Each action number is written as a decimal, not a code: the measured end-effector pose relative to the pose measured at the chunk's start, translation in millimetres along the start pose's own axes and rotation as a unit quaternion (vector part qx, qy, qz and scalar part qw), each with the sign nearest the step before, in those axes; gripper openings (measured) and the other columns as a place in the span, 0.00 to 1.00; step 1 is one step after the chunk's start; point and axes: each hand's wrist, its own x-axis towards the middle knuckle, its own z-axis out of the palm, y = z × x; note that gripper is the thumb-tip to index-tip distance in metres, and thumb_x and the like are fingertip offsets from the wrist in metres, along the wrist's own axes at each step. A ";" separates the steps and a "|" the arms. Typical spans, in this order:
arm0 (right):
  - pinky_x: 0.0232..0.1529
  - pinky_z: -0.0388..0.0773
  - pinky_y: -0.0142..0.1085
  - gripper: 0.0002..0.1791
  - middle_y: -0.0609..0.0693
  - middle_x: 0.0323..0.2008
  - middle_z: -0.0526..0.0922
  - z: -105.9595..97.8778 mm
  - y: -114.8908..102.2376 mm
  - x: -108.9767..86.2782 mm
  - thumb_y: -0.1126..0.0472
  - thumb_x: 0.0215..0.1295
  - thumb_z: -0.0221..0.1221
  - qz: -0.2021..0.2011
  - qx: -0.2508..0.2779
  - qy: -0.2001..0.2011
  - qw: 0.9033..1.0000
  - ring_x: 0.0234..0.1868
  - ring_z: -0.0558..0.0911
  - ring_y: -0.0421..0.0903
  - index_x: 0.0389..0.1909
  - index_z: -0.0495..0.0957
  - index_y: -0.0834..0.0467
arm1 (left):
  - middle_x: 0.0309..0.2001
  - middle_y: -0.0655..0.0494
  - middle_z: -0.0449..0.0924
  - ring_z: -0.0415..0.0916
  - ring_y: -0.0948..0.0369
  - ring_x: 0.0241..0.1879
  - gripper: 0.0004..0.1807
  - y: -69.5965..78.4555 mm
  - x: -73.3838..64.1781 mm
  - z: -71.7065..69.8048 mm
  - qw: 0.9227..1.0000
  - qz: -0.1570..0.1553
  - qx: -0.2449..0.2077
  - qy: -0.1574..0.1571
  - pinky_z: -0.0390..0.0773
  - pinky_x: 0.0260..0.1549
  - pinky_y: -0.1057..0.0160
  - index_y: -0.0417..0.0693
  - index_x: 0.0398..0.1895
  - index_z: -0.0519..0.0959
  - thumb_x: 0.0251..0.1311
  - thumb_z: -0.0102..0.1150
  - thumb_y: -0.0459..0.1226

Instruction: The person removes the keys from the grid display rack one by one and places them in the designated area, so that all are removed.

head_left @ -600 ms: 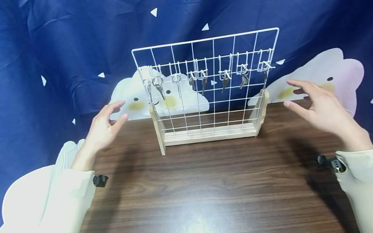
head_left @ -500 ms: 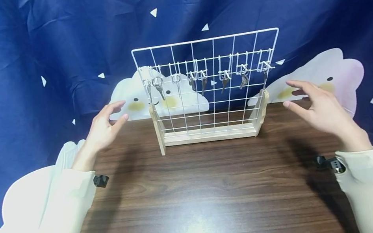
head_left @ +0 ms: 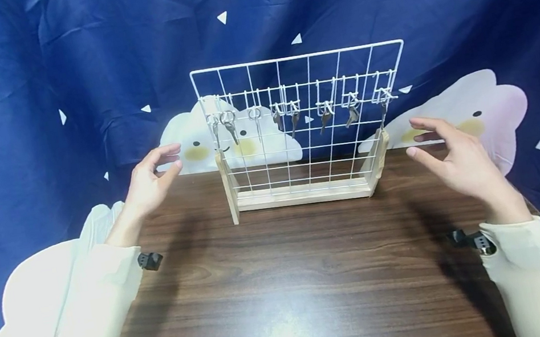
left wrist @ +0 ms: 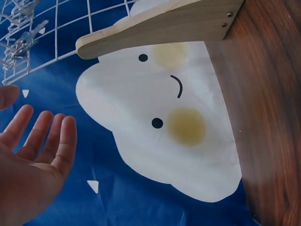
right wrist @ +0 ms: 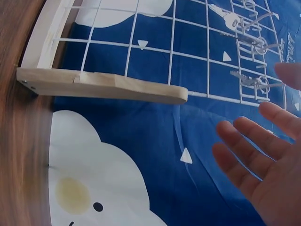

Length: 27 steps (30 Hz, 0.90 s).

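Note:
A white wire grid rack on a wooden stand stands at the back of the table. Several keys hang in a row from hooks across its upper part, some on split rings. My left hand hovers left of the stand, fingers relaxed and holding nothing. On the other side, my right hand hovers above the table with its thumb and fingers apart, also without anything in it. Both wrist views show spread fingers apart from the wooden side pieces; keys hang beyond the right fingertips.
The brown wood-grain table reaches back to a dark blue cloth printed with white clouds and small triangles. A small dark wrist camera sits at the left cuff, another at the right.
My right hand and forearm have shifted slightly left, toward the rack. The left hand has moved barely upward. The rack and keys stay as they were.

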 end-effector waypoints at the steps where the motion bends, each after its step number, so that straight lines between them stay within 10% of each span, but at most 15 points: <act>1: 0.49 0.61 0.11 0.33 0.57 0.54 0.85 0.5 -1.3 -0.5 0.54 0.64 0.67 -0.003 0.003 0.001 1.000 0.45 0.67 0.08 0.70 0.69 0.42 | 0.61 0.49 0.80 0.80 0.56 0.56 0.20 0.8 0.3 0.5 1.000 -0.003 -0.002 0.004 0.76 0.43 0.86 0.49 0.62 0.78 0.67 0.61 0.38; 9: 0.51 0.63 0.11 0.32 0.58 0.52 0.85 6.4 -8.0 -1.4 0.58 0.63 0.67 -0.022 0.041 0.006 0.999 0.47 0.71 0.12 0.68 0.71 0.45 | 0.58 0.38 0.80 0.76 0.80 0.46 0.18 23.4 -2.6 2.7 0.998 -0.013 -0.047 0.027 0.77 0.41 0.85 0.37 0.57 0.79 0.66 0.59 0.34; 16: 0.45 0.74 0.10 0.29 0.22 0.50 0.78 13.2 -15.6 -0.8 0.68 0.62 0.66 -0.035 0.119 0.020 0.992 0.45 0.80 0.19 0.65 0.74 0.54 | 0.56 0.36 0.81 0.80 0.74 0.46 0.18 33.4 -3.6 6.5 0.996 -0.007 -0.082 0.038 0.80 0.41 0.83 0.32 0.55 0.79 0.65 0.61 0.32; 27: 0.45 0.78 0.13 0.26 0.30 0.53 0.82 24.3 -29.1 -0.1 0.70 0.63 0.64 -0.032 0.172 0.017 0.984 0.47 0.82 0.26 0.63 0.74 0.59 | 0.54 0.35 0.82 0.81 0.72 0.43 0.16 28.8 0.8 15.3 0.993 -0.011 -0.108 0.048 0.82 0.40 0.81 0.31 0.53 0.80 0.64 0.61 0.31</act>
